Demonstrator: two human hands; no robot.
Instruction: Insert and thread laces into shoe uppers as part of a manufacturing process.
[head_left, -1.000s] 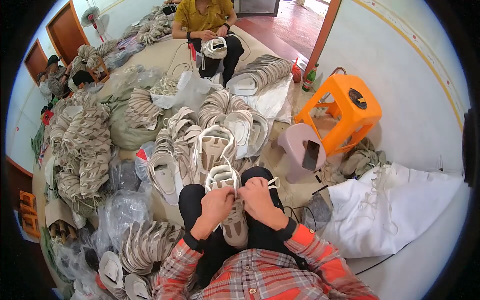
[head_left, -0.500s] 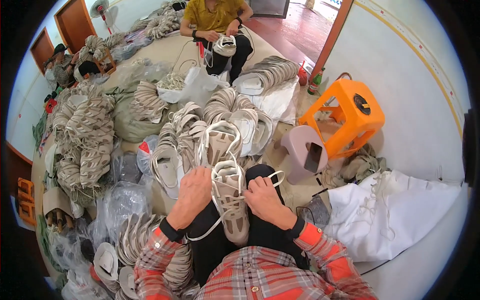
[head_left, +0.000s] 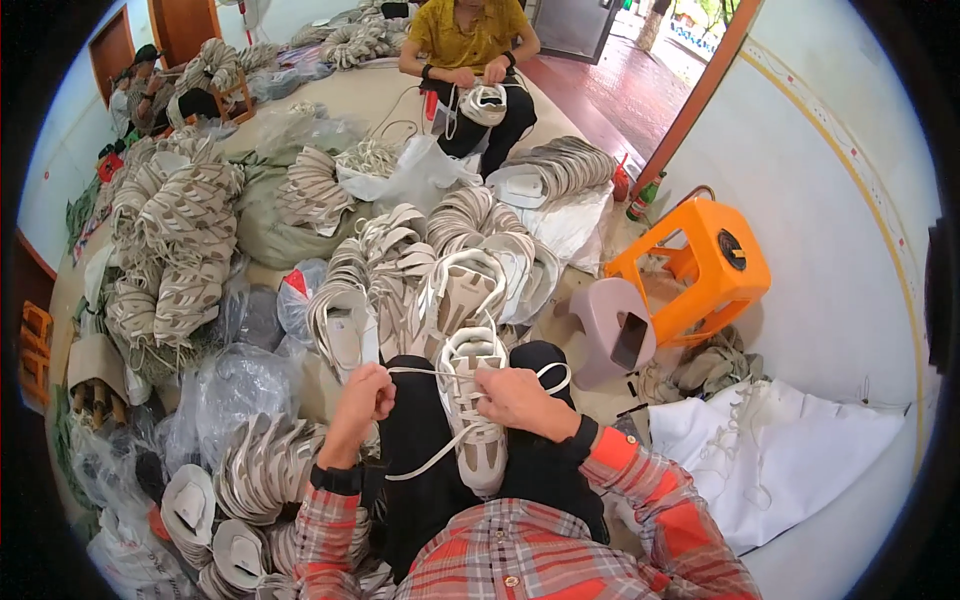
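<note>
My left hand [head_left: 364, 396] pinches the lace [head_left: 412, 371] left of the shoe [head_left: 467, 408], which lies near-to-far between my knees [head_left: 541, 360]; my right hand [head_left: 522, 402], nearer, touches its right side, grip hidden.

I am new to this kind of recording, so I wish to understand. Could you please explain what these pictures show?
There is no machine here: a person works with two bare hands. One wide fisheye camera, worn on the head, looks down, so straight edges bend. The left hand holds a pale lace stretched out from a beige shoe upper between the knees; the right hand is against that upper. On the pale floor lie many stacked uppers, with an orange stool to the right. Opposite sits another person with another shoe upper.
</note>
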